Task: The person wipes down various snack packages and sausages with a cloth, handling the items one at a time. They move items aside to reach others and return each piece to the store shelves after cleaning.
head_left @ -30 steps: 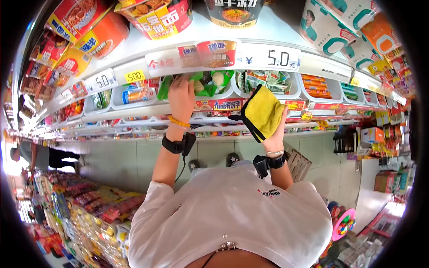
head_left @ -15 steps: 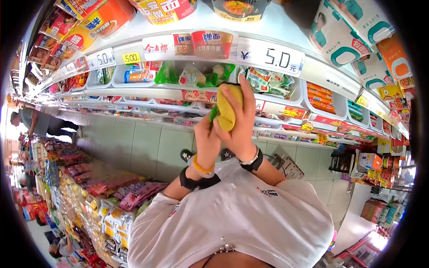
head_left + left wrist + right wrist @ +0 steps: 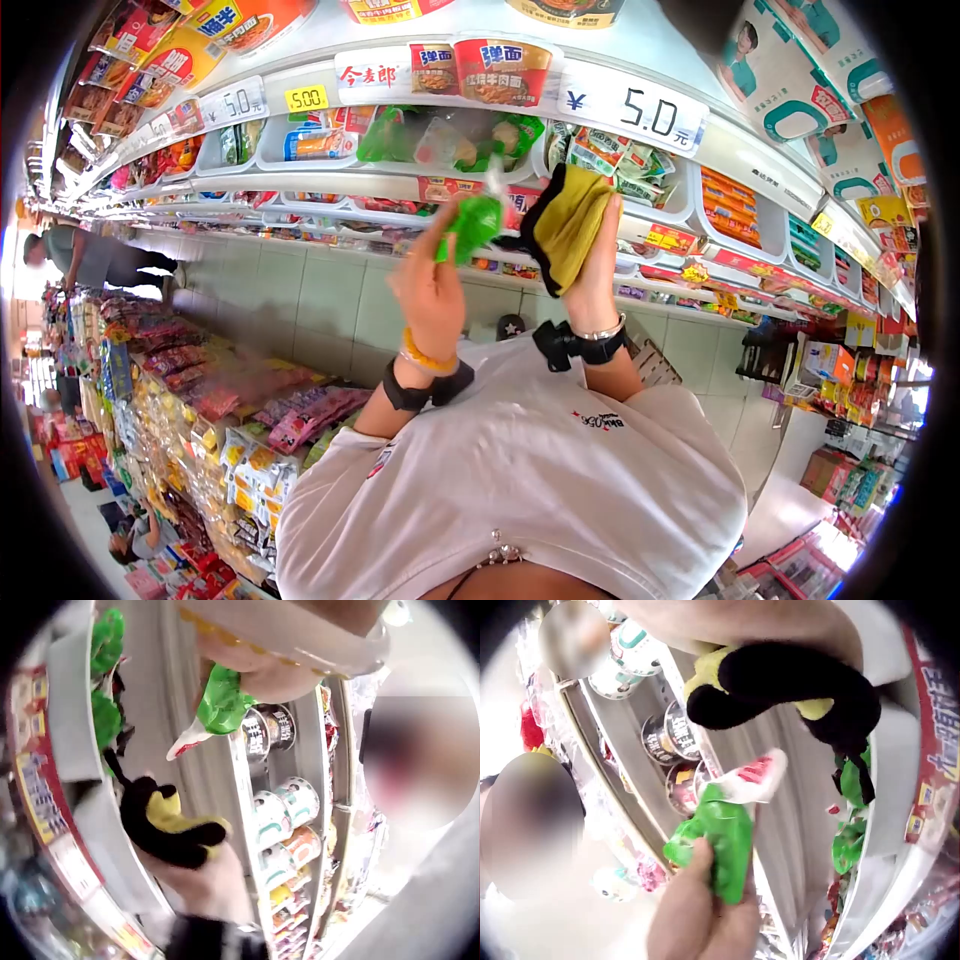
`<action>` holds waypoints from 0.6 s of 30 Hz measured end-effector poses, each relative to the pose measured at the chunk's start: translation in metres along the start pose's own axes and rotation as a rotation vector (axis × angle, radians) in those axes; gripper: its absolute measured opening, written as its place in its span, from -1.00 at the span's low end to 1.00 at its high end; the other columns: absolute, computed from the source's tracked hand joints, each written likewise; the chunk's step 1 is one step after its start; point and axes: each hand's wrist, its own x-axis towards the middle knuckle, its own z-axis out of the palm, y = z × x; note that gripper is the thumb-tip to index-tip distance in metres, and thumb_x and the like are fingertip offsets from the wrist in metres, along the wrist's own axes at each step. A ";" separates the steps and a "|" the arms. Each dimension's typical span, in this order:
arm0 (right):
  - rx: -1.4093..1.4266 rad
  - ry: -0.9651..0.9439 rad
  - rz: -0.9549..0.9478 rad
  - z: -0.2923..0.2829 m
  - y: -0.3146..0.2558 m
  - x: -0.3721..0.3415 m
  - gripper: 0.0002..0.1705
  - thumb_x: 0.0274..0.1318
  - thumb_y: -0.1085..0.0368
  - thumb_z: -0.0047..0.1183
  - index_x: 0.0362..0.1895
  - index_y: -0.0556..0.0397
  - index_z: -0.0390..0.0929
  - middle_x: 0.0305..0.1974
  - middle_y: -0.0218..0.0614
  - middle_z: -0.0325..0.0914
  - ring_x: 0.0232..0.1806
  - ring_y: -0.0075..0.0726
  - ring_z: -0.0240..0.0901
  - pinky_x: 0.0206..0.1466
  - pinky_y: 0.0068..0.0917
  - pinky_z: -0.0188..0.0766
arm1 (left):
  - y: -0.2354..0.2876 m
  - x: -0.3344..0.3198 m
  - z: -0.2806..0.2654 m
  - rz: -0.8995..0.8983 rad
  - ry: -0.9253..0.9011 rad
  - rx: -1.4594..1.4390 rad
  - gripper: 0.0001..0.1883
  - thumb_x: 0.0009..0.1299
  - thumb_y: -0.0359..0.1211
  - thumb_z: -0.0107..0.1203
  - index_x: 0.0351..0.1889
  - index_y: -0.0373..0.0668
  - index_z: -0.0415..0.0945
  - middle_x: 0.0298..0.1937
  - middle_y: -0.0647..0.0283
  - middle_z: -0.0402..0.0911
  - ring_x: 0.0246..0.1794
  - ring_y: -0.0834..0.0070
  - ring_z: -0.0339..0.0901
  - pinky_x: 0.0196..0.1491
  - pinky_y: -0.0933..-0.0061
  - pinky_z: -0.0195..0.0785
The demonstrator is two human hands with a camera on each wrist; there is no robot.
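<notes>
1. The left hand [image 3: 432, 290] is raised before the shelf, fingers forward, pinching a green packet [image 3: 474, 230] between thumb and fingers.
2. The right hand [image 3: 596, 268], also raised and just to its right, grips a folded yellow cloth [image 3: 572, 225] with black edging; cloth hides most of its fingers.
3. Packet and cloth are near each other, in front of the shelf bins.
4. One white bin [image 3: 71, 705] contains more green packets.
5. The next bin [image 3: 684, 192] holds white-and-green packets; another [image 3: 771, 215], orange sticks.
</notes>
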 end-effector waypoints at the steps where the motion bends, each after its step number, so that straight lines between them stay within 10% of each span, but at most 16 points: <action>1: 0.066 -0.051 0.053 0.003 0.002 -0.010 -0.31 0.29 -0.25 -0.34 0.23 0.01 0.27 0.08 -0.23 0.42 0.08 -0.25 0.38 0.16 -0.32 0.32 | 0.000 0.007 -0.003 -0.001 0.033 0.017 -0.66 0.29 -0.50 0.02 0.05 -0.25 0.51 -0.04 0.06 0.61 -0.15 0.20 0.60 -0.14 0.45 0.42; 5: 0.046 -0.187 0.146 0.026 0.003 -0.049 -0.33 0.29 -0.20 -0.26 0.23 0.04 0.23 0.09 -0.23 0.39 0.09 -0.27 0.37 0.17 -0.31 0.32 | 0.011 0.011 0.007 0.550 -0.364 0.252 -0.67 0.32 -0.53 -0.08 0.04 -0.30 0.51 0.17 0.01 0.46 0.17 0.06 0.42 0.15 0.20 0.29; 8: -0.062 -0.230 0.130 0.004 -0.007 -0.032 -0.47 0.27 0.11 -0.08 0.23 0.11 0.21 0.07 -0.20 0.40 0.05 -0.29 0.40 0.12 -0.37 0.36 | 0.011 0.008 0.005 0.521 -0.516 0.141 -0.62 0.35 -0.37 -0.03 0.13 -0.26 0.45 0.31 -0.04 0.29 0.29 0.02 0.27 0.26 0.09 0.14; 11: 0.047 -0.196 0.202 -0.016 -0.007 -0.018 -0.45 0.15 0.37 -0.01 0.23 0.15 0.18 0.05 -0.18 0.41 0.02 -0.30 0.42 0.08 -0.40 0.40 | 0.013 0.010 -0.017 0.171 -0.615 -0.402 -0.51 0.25 -0.33 0.13 0.15 -0.29 0.41 0.29 0.01 0.32 0.34 0.10 0.21 0.30 0.12 0.07; 15: -0.142 -0.305 0.054 -0.006 -0.013 -0.026 -0.38 0.10 0.48 0.04 0.26 0.14 0.15 0.10 -0.24 0.38 0.10 -0.32 0.37 0.18 -0.37 0.31 | -0.006 0.012 0.001 -0.251 -0.258 -0.682 -0.35 0.31 -0.19 0.15 0.29 -0.29 0.22 0.36 0.01 0.19 0.33 0.23 0.21 0.33 0.26 0.01; 18: -0.341 -0.370 -0.016 -0.006 -0.013 -0.026 -0.36 0.09 0.44 0.11 0.26 0.15 0.16 0.12 -0.28 0.37 0.14 -0.37 0.31 0.21 -0.42 0.24 | -0.002 0.013 0.005 -0.537 -0.502 -1.081 -0.34 0.31 -0.22 0.15 0.31 -0.26 0.16 0.29 0.00 0.26 0.28 0.24 0.26 0.28 0.29 0.12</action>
